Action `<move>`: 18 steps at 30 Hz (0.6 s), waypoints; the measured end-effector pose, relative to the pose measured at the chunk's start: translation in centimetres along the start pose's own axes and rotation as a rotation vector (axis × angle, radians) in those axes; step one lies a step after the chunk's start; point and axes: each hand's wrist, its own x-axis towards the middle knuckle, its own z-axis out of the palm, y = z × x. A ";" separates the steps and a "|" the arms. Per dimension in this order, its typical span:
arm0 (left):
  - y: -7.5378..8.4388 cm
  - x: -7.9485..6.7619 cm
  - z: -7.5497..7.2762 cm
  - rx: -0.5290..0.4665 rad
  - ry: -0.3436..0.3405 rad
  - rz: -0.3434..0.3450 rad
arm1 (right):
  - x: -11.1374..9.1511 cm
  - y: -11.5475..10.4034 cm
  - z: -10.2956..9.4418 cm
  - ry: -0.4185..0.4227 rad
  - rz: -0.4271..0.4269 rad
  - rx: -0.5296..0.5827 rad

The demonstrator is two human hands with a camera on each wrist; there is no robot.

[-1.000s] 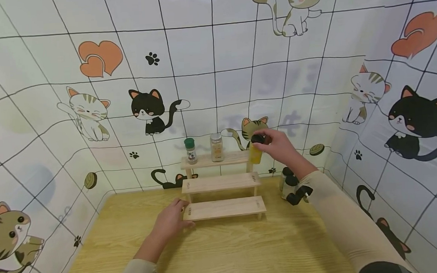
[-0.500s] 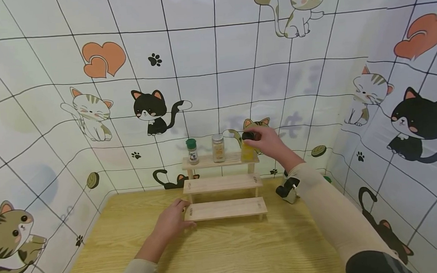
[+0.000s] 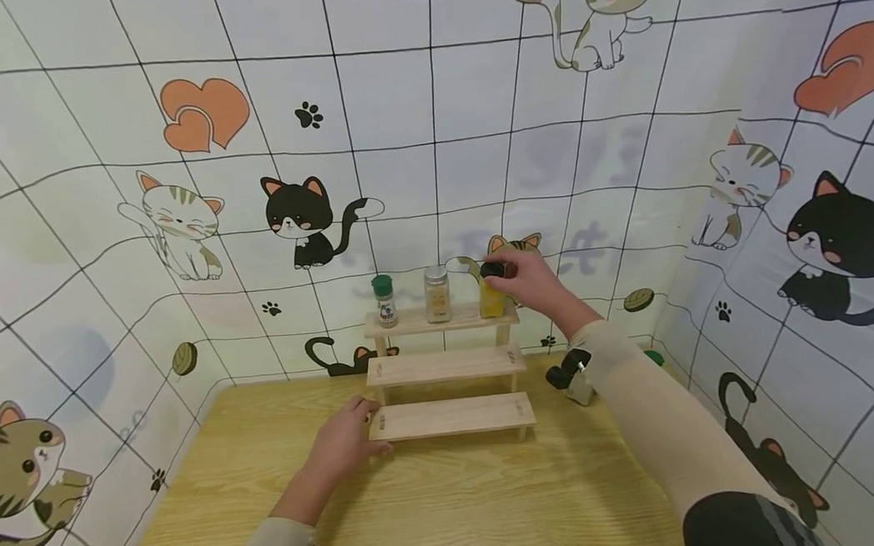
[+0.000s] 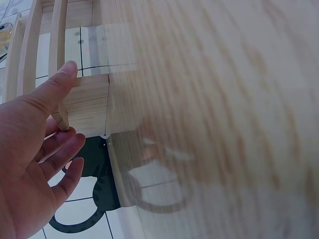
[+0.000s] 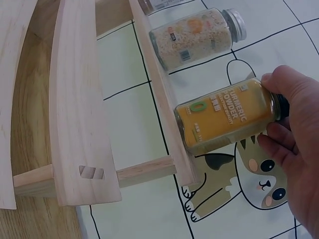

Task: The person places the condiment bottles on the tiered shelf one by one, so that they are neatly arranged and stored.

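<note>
While your left hand (image 4: 30, 164) pinches the left end of the lowest shelf (image 3: 449, 418), thumb on one side and fingers on the other, your right hand (image 5: 299, 144) grasps the turmeric jar (image 5: 224, 117) by its black lid (image 3: 492, 270). That jar stands nearly upright at the right end of the top shelf (image 3: 410, 321), where its base appears to meet the wood. To its left on the same shelf, you have a clear jar (image 5: 194, 42) with a silver lid and pale contents, standing apart from it; further left is a shaker (image 3: 385, 305) with a green cap. Between top and lowest lies the middle shelf (image 5: 79, 109). The whole rack (image 3: 446, 367) stands on your bench (image 3: 459, 505), before a wall (image 3: 381, 101) printed with a black grid and cartoon cats. Near your right wrist another jar (image 3: 581, 391) sits partly hidden, and beyond your sleeve (image 3: 664, 426) a green lid (image 3: 654, 357) shows.
</note>
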 end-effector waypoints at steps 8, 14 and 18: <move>-0.2 0.0 -0.1 0.004 0.003 0.008 | 0.3 0.1 0.0 -0.003 0.008 0.023; -0.2 -0.1 -0.3 0.008 0.008 0.016 | 0.3 0.3 0.2 0.004 0.026 0.049; -0.1 -0.1 -0.3 0.014 0.003 0.017 | 0.3 0.5 0.4 0.007 0.033 0.056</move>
